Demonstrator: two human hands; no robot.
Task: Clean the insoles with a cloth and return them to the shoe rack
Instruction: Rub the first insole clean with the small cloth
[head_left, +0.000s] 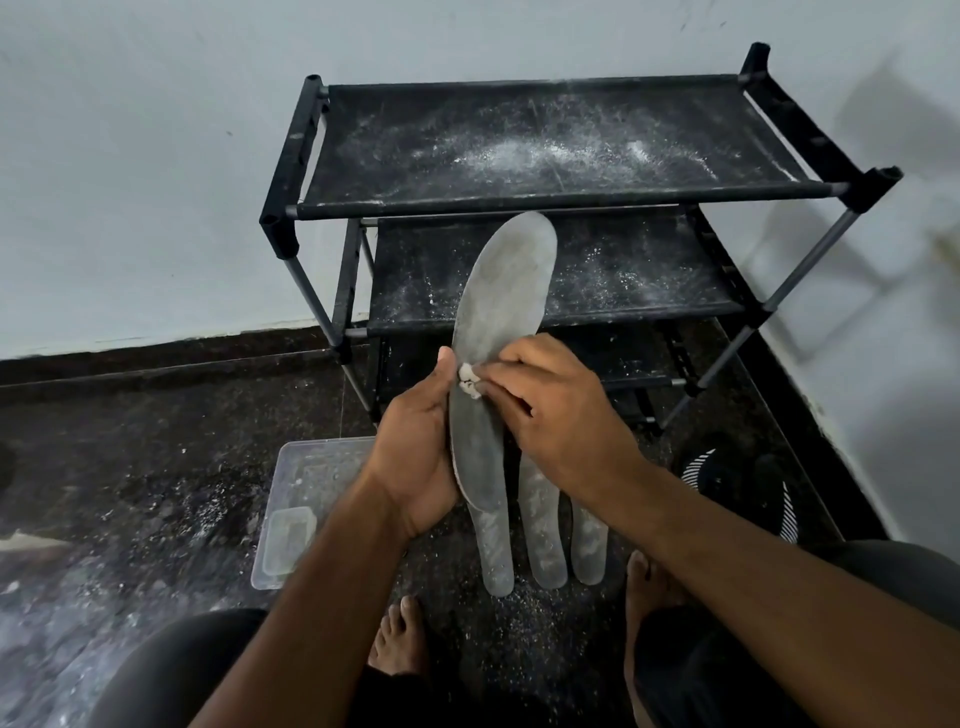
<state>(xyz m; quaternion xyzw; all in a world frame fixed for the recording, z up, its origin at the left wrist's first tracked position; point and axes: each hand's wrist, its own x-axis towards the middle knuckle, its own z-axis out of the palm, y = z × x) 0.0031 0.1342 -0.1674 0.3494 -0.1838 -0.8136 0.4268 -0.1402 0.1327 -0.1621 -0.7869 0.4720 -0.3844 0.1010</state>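
I hold a long grey insole (501, 291) upright in front of the black shoe rack (545, 197), toe end up. My left hand (415, 452) grips its lower left edge and heel. My right hand (550, 410) presses a small white cloth (469, 381) against the insole's middle; only a bit of cloth shows between the fingers. Three more dusty grey insoles (540, 535) lie side by side on the floor under my hands.
The rack's fabric shelves are strewn with white dust. A clear plastic box (296, 499) with a lid inside sits on the dark speckled floor at left. A black striped sandal (748, 483) lies at right. My bare feet (400, 639) are near the insoles. White walls behind.
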